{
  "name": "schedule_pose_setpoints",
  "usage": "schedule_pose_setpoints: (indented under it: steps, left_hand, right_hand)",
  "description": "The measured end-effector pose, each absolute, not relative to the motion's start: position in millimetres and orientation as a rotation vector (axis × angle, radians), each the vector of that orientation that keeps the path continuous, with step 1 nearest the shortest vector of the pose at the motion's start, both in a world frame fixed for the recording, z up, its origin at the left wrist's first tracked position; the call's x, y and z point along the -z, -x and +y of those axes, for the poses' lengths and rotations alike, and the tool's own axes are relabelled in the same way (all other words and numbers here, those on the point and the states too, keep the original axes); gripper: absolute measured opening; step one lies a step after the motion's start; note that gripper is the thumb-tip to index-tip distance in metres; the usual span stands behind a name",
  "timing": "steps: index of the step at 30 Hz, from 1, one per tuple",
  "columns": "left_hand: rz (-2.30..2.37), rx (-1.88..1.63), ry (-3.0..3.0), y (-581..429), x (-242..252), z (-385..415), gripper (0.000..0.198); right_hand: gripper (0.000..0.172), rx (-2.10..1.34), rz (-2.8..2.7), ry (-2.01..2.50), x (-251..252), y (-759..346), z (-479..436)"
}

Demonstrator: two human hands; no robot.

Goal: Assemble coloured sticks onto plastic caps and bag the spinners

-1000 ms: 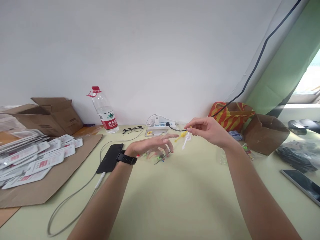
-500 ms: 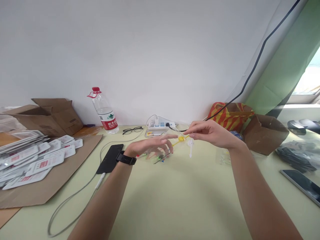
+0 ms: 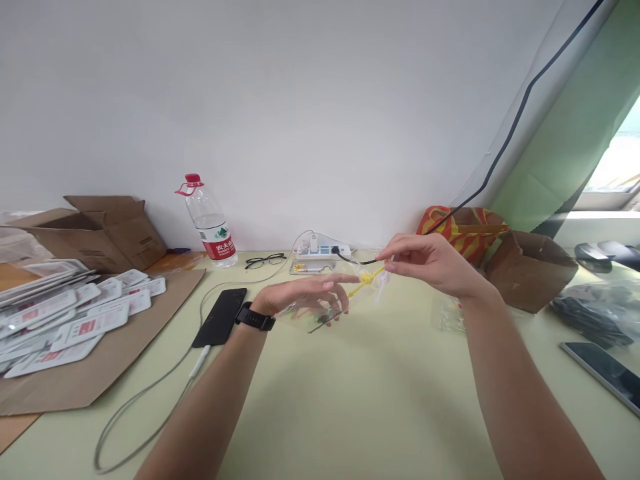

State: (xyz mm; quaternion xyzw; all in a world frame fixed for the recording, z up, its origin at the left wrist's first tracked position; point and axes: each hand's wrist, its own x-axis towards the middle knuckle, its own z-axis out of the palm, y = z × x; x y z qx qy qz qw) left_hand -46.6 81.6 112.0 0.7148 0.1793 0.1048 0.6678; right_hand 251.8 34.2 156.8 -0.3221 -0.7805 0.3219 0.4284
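My left hand [image 3: 310,293], with a black watch on the wrist, holds a clear plastic bag [image 3: 299,315] with small coloured parts showing through. A thin dark stick [image 3: 325,322] lies along its lower fingers; whether it is inside the bag I cannot tell. My right hand [image 3: 431,263] pinches the upper end of a thin yellow plastic piece [image 3: 367,279] between thumb and fingertips. That piece has a rounded middle and slants down to the left hand's fingers. A whitish translucent piece [image 3: 381,288] hangs beside it, blurred. Both hands are above the table.
A black phone [image 3: 220,317] on a cable lies left of my left wrist. Glasses [image 3: 265,261], a power strip [image 3: 323,250] and a water bottle [image 3: 215,233] stand along the wall. Small bagged parts [image 3: 451,315] lie beyond my right wrist, near an open carton [image 3: 531,270].
My right hand has moved slightly right and up, with the yellow piece following. The whitish piece has swung. My left hand has barely moved.
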Motion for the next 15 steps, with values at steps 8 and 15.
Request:
schedule_pose_setpoints:
  steps: [8,15]
  left_hand:
    - [0.384,-0.195,-1.623,40.0,-113.4,79.5,0.066]
    - [0.425,-0.274,-1.628,37.2,-115.4,75.5,0.068]
  right_hand:
    - [0.031,-0.851,-1.998,0.862,-154.4,-250.7,38.4]
    - [0.032,-0.771,-1.927,0.898,-154.5,-252.6,38.0]
